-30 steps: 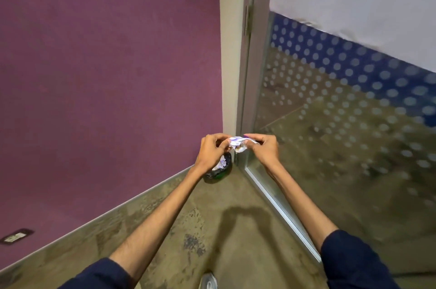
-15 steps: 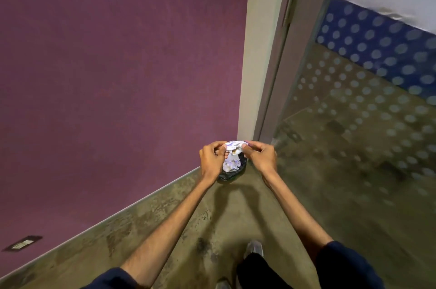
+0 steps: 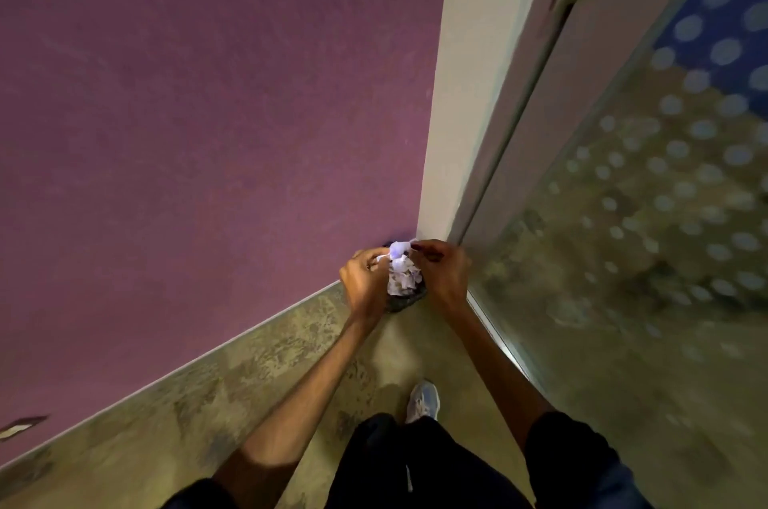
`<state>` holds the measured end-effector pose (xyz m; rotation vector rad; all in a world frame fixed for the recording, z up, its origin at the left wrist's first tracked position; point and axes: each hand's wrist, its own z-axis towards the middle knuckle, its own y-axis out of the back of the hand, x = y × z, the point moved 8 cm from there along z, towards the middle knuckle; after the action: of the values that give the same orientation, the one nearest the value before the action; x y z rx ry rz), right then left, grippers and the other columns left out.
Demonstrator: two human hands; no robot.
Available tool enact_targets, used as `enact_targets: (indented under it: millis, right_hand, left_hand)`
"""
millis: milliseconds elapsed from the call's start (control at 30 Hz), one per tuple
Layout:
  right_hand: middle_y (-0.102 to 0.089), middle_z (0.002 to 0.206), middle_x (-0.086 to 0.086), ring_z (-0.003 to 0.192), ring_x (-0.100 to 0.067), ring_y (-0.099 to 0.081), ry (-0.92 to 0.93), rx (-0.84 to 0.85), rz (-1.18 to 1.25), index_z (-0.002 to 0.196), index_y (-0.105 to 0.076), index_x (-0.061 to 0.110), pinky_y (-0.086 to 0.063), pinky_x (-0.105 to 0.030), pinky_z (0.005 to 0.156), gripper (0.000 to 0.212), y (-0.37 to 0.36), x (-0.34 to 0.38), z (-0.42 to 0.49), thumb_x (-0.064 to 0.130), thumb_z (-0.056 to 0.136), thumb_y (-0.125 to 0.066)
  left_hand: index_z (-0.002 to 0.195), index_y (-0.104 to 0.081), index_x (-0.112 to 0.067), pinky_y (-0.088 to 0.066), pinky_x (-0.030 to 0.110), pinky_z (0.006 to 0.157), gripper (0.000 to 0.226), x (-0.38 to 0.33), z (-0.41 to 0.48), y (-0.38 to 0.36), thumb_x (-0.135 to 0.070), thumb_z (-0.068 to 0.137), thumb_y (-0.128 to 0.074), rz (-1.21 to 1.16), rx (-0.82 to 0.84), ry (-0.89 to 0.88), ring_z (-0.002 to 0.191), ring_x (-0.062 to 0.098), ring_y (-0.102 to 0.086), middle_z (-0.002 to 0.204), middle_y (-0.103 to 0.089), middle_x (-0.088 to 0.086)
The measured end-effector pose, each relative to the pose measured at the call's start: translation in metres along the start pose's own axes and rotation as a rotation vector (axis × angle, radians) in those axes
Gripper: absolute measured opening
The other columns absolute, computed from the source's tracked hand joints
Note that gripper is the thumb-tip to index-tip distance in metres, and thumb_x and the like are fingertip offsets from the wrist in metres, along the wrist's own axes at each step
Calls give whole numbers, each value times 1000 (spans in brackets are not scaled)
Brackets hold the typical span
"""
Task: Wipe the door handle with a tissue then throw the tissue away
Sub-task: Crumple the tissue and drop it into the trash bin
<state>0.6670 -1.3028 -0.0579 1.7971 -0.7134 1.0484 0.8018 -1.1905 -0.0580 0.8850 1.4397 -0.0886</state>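
Note:
A crumpled white tissue [image 3: 397, 251] is pinched between my left hand [image 3: 362, 280] and my right hand [image 3: 441, 275], fingertips meeting over it. Directly below them a small dark waste bin [image 3: 405, 300] stands on the floor in the corner, with several crumpled white papers showing inside it; my hands hide most of its rim. The door handle is out of view.
A purple wall [image 3: 208, 134] fills the left. A pale door frame post [image 3: 465, 92] and a glass door [image 3: 644, 217] with a dotted film stand to the right. My shoe [image 3: 423, 400] is on the concrete floor behind the bin. A floor outlet [image 3: 20, 427] lies at far left.
I have stepped closer to the corner; the bin now sits right beneath my hands. Both hands still hold the tissue together, slightly lower and nearer the bin.

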Motion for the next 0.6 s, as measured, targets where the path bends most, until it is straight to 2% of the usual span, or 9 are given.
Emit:
enact_targets:
  millis: [33,67,133,167,367,500,600]
  right_hand:
    - [-77,85,-4,78,-15,-71,-5,-23,-21,91,-78,16,-54,-24,80,17,-2,-3,8,28,80,-75]
    - [-76,84,-4,77,-14,-71,-8,-43,-31,91,-78,16,-55,-21,77,19,-5,-6,17,31,79,-76]
    - [-76,84,-4,74,-12,-70,-6,-49,-30,93,-78,14,-48,-6,69,15,-11,-11,34,23,81,-76]
    - [-76,84,-4,74,-12,-69,-10,-56,-42,93,-78,13,-45,-3,67,13,-15,-16,44,18,82,-75]
    - [-77,92,-8,84,-22,-72,-82,-80,-119,98,-77,13,-55,-32,82,17,-45,-70,102,15,82,-70]
    - [-73,110,-9,101,-27,-68,-219,19,-268,118,-70,18,-54,-36,90,37,-81,-128,138,18,80,-70]
    - [-66,123,-14,112,-33,-62,-297,48,-352,129,-61,18,-50,-38,91,46,-96,-151,146,14,83,-65]
  left_hand:
    - [74,-75,-24,-49,40,65,20,-1,9,-5,-20,79,-56,37,-4,-32,70,15,-60,72,-44,-9]
    - [77,-77,-21,-51,40,65,19,0,18,-10,-15,81,-59,71,-13,-67,70,18,-63,84,-74,-3]
    - [85,-79,-10,-59,41,69,17,3,34,-19,-1,83,-65,84,-37,-85,74,24,-70,83,-76,13]
    - [87,-79,-7,-60,42,71,17,7,43,-24,2,83,-66,77,-38,-68,76,25,-71,86,-77,12]
    - [97,-78,-15,-60,44,78,18,56,97,-70,-10,88,-63,51,33,-8,86,19,-72,95,-78,7]
    - [123,-66,-29,-57,46,89,35,117,128,-104,-31,89,-58,242,182,55,108,29,-67,118,-72,9]
    - [135,-58,-31,-52,49,97,45,157,140,-115,-32,90,-60,337,295,89,116,37,-61,125,-67,15]
